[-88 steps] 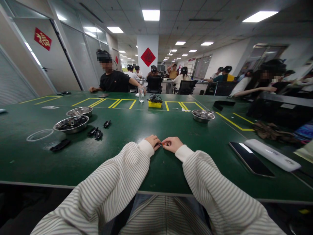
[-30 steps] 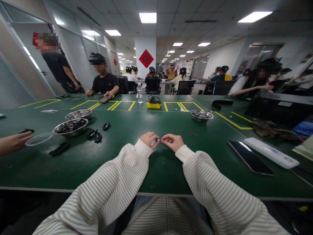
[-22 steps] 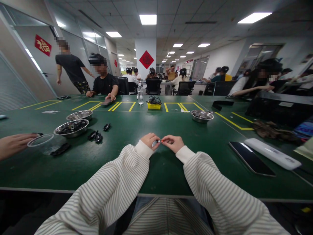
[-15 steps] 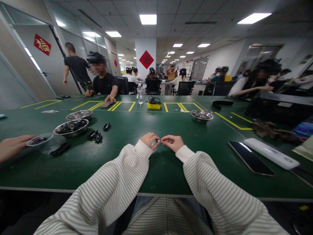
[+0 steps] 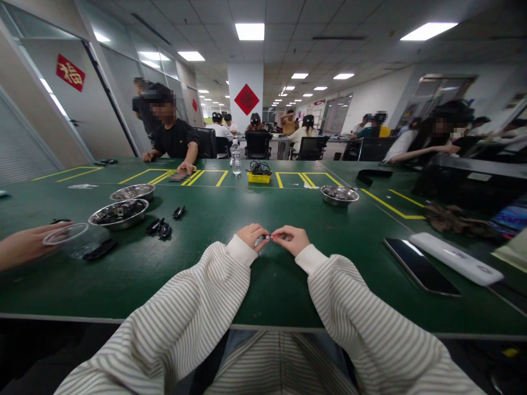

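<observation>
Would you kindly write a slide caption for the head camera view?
Left hand and right hand hold a small dark and silver part over a green table, round metal bowls beyond.

This looks like a large open-plan office fitted out for bench work. Rectangular white ceiling light panels (image 5: 250, 32) run far back over seated people (image 5: 303, 131) and black office chairs (image 5: 258, 145). Tall grey glass partitions (image 5: 123, 82) line the left side. The long, glossy green desk (image 5: 123, 285) bears yellow marking lines (image 5: 415, 217) and round stainless-steel bowls (image 5: 123, 224), one heaped with dark parts.
</observation>
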The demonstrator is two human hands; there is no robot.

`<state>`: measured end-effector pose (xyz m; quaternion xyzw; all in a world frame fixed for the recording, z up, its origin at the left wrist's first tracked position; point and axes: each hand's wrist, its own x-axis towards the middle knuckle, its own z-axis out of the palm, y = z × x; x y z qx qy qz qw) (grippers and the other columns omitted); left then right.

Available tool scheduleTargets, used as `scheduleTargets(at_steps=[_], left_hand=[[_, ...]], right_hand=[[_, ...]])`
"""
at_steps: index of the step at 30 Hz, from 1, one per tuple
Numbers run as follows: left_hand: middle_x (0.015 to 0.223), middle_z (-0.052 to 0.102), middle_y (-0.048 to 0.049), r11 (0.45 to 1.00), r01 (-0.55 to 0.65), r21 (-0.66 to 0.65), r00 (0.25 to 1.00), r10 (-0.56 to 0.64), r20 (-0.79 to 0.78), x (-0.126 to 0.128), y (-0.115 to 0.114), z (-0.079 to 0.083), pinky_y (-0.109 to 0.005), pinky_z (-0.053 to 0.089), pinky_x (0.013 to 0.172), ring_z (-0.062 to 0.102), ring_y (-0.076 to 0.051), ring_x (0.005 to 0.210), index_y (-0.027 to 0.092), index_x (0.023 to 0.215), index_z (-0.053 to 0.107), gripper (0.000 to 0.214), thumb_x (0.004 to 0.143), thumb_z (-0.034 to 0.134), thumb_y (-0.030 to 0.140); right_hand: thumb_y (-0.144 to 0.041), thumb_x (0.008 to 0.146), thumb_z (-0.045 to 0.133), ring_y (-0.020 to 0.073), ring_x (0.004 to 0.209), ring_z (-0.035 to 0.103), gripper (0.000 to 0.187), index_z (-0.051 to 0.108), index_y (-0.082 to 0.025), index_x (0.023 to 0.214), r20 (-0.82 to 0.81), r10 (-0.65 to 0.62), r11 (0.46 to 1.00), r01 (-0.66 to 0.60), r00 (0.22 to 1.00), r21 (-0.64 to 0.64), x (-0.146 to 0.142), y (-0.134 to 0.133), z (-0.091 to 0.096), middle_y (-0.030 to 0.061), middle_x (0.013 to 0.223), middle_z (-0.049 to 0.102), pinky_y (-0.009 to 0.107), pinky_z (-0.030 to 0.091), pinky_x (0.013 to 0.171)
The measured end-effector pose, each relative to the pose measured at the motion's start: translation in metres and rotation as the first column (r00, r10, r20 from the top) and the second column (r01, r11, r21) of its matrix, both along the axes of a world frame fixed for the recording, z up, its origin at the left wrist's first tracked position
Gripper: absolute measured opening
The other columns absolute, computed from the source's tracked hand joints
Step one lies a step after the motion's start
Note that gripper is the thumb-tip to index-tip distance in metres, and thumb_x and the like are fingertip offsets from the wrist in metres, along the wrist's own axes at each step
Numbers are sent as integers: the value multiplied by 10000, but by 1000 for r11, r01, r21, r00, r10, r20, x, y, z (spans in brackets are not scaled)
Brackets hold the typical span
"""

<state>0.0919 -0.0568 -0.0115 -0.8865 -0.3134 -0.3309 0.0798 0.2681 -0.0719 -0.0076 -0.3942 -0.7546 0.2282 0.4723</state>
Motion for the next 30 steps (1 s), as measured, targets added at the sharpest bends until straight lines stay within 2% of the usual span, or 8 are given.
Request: scheduleTargets(at_steps=[6,12,15,20,25,30], left_hand=[[772,523,-35,1000,3,-12,1000,-3,5,0,-2,1,-234,384,614,481,-108,672,168,818,520,219,760,379,324],[751,523,-31,1000,1,-27,1000,-2,-17,0,-2,1,-228,385,607,479,-105,657,169,794,526,211,751,388,323],[744,525,-30,1000,11,-24,1000,-11,-25,1,-2,1,-226,386,612,477,-103,653,170,799,529,212,751,389,323],[748,525,-31,999,6,-32,1000,-7,-18,1,-1,1,-229,389,621,479,-106,663,168,803,527,204,744,399,316],[747,523,-23,995,19,-94,1000,-21,-18,2,0,-3,-220,396,614,485,-105,681,173,818,516,171,728,424,285],[732,531,-18,991,47,-121,999,-50,-21,3,-2,-2,-214,400,622,491,-103,682,170,819,517,153,709,452,254]], right_hand=[[-275,577,596,125,521,563,211,621,-125,723,-63,8,993,-16,998,-121,-2,0,-3,56,642,622,205,465,409],[-259,592,588,117,548,564,167,633,-143,702,4,3,1000,-3,1000,-18,-1,-2,0,51,650,625,209,473,502],[-254,600,584,108,525,554,154,637,-147,696,42,2,1000,-1,999,-5,-1,-2,0,49,645,623,201,464,491],[-256,617,565,109,506,560,172,633,-137,719,32,0,999,1,999,-48,0,-2,-3,57,666,627,207,471,485],[-262,606,570,115,494,566,169,610,-125,697,-16,24,992,-26,1000,-120,-2,-3,-3,49,607,621,211,479,483],[-252,596,575,114,510,568,147,602,-128,669,6,53,988,-51,999,-143,-2,-2,-3,44,618,622,208,472,489]])
